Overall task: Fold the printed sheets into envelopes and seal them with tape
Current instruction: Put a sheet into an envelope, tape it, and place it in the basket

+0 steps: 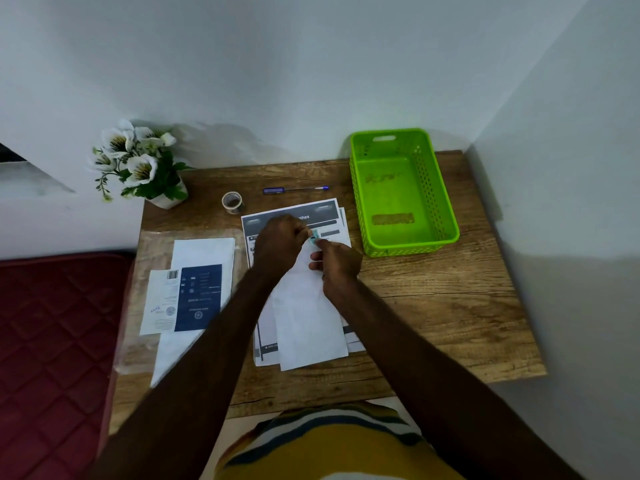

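In the middle of the frame, a folded sheet (pixel 308 320) lies on a pile of printed sheets (pixel 294 216) on the counter (pixel 433 306). Both arms reach forward to its top end. The left hand (pixel 277 245) and right hand (pixel 337 266) meet there, pinching a small blue-green bit (pixel 313 236), maybe tape. Press it flat over the flap's edge. Farther up, the tape roll (pixel 232 201) sits left, the green basket (pixel 401 192) right.

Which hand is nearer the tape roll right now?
Left. The left hand is just below and right of the tape roll; the right hand sits farther right, nearer the person.
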The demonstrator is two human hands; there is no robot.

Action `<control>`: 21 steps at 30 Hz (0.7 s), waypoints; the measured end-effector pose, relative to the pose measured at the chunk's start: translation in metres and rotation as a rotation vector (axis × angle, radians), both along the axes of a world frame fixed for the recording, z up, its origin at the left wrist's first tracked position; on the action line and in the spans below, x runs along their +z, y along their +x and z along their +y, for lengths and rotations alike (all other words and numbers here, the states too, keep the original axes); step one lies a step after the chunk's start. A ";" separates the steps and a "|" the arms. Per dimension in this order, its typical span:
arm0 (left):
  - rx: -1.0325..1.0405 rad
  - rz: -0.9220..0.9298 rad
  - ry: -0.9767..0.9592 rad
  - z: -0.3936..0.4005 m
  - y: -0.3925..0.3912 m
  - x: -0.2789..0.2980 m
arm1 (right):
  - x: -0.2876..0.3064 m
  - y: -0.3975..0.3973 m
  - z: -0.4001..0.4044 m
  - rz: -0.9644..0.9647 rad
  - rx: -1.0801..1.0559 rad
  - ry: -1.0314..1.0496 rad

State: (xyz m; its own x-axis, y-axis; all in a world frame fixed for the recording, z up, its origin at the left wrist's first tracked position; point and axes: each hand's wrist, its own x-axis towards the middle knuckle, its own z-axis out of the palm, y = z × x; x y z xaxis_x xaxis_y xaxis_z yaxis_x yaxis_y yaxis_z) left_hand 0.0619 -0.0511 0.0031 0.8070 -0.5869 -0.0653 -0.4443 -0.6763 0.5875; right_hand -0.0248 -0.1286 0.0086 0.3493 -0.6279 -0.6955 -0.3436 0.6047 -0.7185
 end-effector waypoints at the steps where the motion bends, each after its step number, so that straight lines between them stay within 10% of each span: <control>1: 0.010 0.008 -0.010 0.000 0.000 -0.003 | -0.002 0.001 0.000 0.010 0.001 -0.018; 21: 0.055 0.014 -0.030 -0.004 -0.002 -0.016 | -0.019 0.002 -0.001 0.096 0.044 -0.109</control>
